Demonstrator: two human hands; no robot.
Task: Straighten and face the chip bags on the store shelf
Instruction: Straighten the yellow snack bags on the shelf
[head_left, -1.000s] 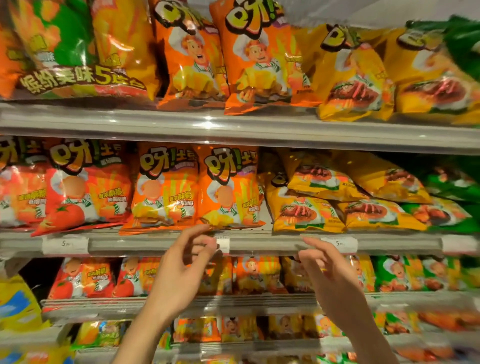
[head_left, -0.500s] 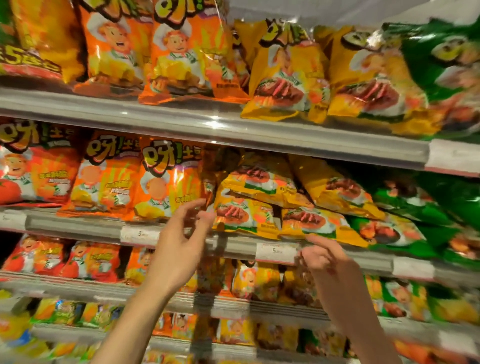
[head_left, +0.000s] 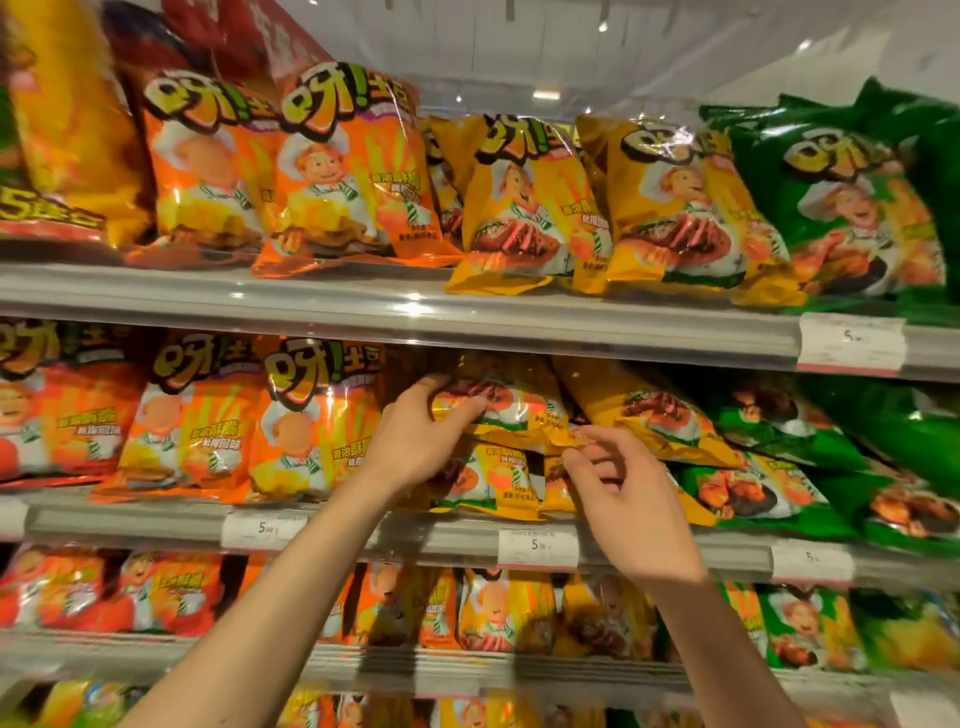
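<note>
Gripping a tilted yellow bag (head_left: 498, 410), both hands (head_left: 415, 441) hide its lower half.

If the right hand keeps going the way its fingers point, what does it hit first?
Probably the tilted yellow chip bag: the right hand points up and left, its fingertips at the bag's crumpled lower edge. Whether they already touch is unclear.

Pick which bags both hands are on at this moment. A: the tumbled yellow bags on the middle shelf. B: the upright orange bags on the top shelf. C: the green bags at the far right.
A: the left hand and right hand both grip the tumbled yellow bags on the middle shelf.
</note>
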